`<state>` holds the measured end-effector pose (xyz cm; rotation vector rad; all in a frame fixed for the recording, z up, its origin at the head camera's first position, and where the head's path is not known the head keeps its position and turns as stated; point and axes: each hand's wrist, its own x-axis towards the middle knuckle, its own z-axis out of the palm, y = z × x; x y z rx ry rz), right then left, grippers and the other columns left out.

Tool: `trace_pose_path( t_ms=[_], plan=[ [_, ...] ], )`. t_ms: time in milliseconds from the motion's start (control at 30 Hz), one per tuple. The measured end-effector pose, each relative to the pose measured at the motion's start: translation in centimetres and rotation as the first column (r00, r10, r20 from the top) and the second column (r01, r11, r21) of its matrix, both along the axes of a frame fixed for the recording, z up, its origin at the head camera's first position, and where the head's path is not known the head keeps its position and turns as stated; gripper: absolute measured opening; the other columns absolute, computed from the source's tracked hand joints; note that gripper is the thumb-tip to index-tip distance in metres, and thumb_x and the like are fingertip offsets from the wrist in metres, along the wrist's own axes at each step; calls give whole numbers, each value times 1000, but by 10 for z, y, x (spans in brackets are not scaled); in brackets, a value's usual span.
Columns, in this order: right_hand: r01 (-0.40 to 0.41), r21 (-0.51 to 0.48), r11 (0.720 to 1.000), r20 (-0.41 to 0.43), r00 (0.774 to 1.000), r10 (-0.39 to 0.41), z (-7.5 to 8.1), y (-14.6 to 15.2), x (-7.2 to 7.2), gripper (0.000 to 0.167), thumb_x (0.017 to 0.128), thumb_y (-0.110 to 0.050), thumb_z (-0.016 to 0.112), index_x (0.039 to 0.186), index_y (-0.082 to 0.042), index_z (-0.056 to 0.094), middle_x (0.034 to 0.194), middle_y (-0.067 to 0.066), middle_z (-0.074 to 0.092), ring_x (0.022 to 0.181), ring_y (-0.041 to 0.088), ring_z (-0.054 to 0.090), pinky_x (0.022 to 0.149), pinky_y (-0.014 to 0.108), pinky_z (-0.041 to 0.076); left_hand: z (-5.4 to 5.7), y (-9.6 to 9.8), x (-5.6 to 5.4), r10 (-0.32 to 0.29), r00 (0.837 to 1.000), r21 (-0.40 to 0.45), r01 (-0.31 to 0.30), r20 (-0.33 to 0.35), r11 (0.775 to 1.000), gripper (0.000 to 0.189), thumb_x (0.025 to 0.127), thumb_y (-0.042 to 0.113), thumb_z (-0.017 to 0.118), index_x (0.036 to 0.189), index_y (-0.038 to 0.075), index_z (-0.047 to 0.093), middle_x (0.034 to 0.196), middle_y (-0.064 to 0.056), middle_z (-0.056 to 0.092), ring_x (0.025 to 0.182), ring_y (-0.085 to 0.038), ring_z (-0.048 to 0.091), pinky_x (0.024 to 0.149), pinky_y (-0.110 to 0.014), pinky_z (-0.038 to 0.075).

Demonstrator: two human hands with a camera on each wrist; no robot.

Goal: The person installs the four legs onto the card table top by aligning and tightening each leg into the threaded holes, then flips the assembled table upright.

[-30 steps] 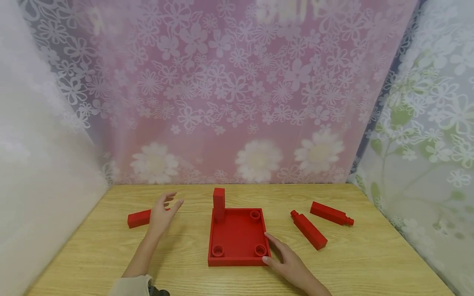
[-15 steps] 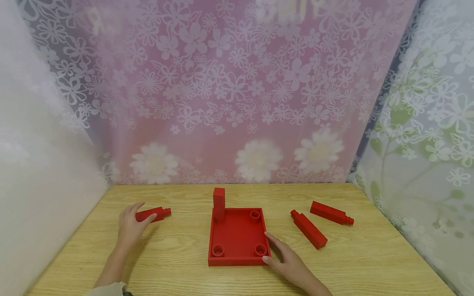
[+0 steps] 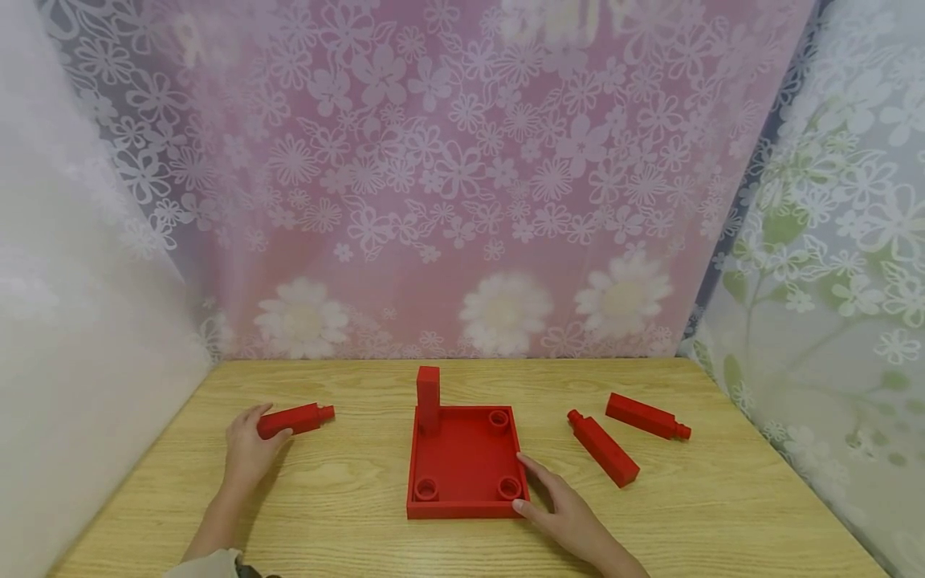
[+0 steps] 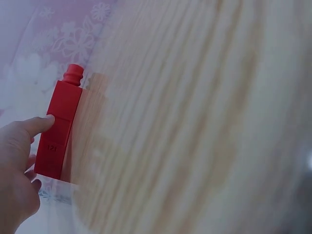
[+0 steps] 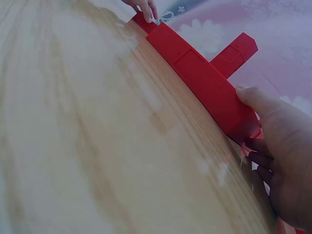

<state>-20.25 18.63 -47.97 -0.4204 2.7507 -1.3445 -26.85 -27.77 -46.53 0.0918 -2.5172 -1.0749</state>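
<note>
A red square table leg with a screw-threaded end lies at the left, its thread pointing right. My left hand pinches its plain end, thumb on the near face and fingers behind. In the left wrist view, the thumb presses the numbered face of this leg. The shallow red tabletop lies rim up in the middle, a ring-shaped socket showing in three corners. Another red leg stands upright in its far left corner. My right hand holds the near right corner, thumb on the front wall, forefinger along the right side.
Two more red threaded legs lie on the wooden table to the right: a nearer leg and a farther leg. A flowered curtain hangs along the back edge, with pale cloths on both sides.
My left hand has moved left from above the leg's threaded end to its plain end and now pinches it. The right hand and the tabletop have stayed in place.
</note>
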Motion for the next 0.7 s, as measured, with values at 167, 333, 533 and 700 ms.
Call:
trace_pose_path(
  t_ms=[167, 333, 533, 700],
  plan=[
    [-5, -4, 1000, -8, 1000, 5, 0, 0, -1, 69, 84, -48, 60, 142, -18, 36, 141, 8, 37, 127, 34, 32, 97, 57, 28, -5, -2, -3, 6, 1000, 12, -6, 5, 1000, 54, 79, 3, 69, 125, -12, 43, 127, -36, 33, 117, -53, 25, 95, -58, 23],
    [-6, -4, 1000, -13, 1000, 6, -1, 0, -1, 69, 84, -48, 60, 142, -18, 37, 141, 7, 38, 127, 33, 33, 97, 57, 28, -9, -3, -4, 22, 1000, 20, -22, 10, 1000, 46, 80, -1, 67, 120, -12, 48, 121, -37, 34, 113, -52, 29, 94, -58, 25],
    [-5, -7, 1000, -9, 1000, 5, -1, 1, 0, 70, 84, -49, 60, 142, -18, 36, 141, 7, 37, 127, 33, 32, 97, 57, 28, -9, -4, -3, 42, 999, 11, -43, 15, 999, 41, 79, 1, 69, 115, -9, 53, 117, -35, 40, 109, -50, 35, 90, -59, 29],
    [-5, -6, 1000, -14, 1000, 5, 0, 0, 0, 70, 84, -49, 60, 142, -18, 37, 141, 7, 38, 127, 33, 32, 97, 56, 28, -9, -4, -3, 68, 997, -15, -69, -48, 998, 39, 75, 2, 73, 110, -6, 58, 108, -32, 52, 102, -46, 46, 86, -57, 35]
  ],
)
